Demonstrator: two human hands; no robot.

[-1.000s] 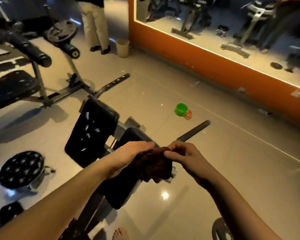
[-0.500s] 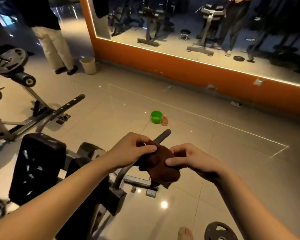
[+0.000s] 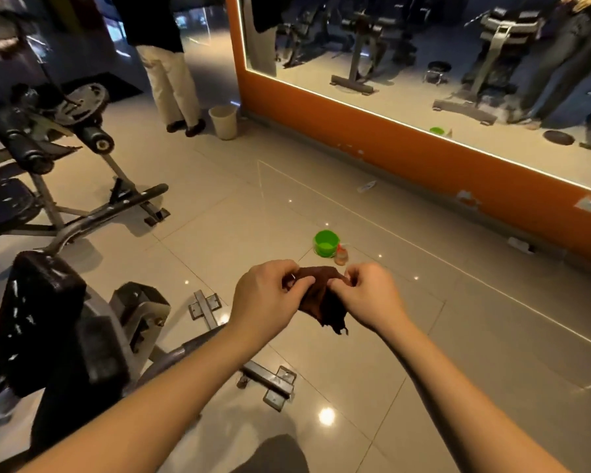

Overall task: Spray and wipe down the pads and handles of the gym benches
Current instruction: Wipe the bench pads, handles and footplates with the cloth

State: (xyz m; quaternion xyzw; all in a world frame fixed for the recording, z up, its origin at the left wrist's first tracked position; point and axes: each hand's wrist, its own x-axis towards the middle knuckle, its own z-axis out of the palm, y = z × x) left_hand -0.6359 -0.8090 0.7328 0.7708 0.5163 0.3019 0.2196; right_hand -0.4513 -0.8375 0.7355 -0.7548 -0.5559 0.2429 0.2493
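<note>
Both hands are raised over the tiled floor [image 3: 423, 336], a glossy beige surface that mirrors the ceiling lights. The bench [image 3: 140, 312], a grey steel frame with bolted plates, stands to the left of the left hand. Its pad [image 3: 38, 302] is a thick black block with rounded corners, its vinyl skin scuffed pale in spots. A long dark handle [image 3: 144, 194] rises beyond the pad, further from the hands.

The left hand [image 3: 267, 302] and right hand [image 3: 369, 298] are close together. Each pinches the top edge of the cloth [image 3: 325, 302], a limp brown rag with a frayed lower corner that hangs clear of every surface.

A round green plastic bowl [image 3: 326, 243] sits just beyond the hands. A small bottle [image 3: 341, 256] touches or nearly touches its right side, too small to tell whether it is the sprayer.

The step in hand appears to be refolding the cloth between wipes. The next move probably calls for a flat, clean face gripped by one hand and then carried left to the pad or handle.
</note>
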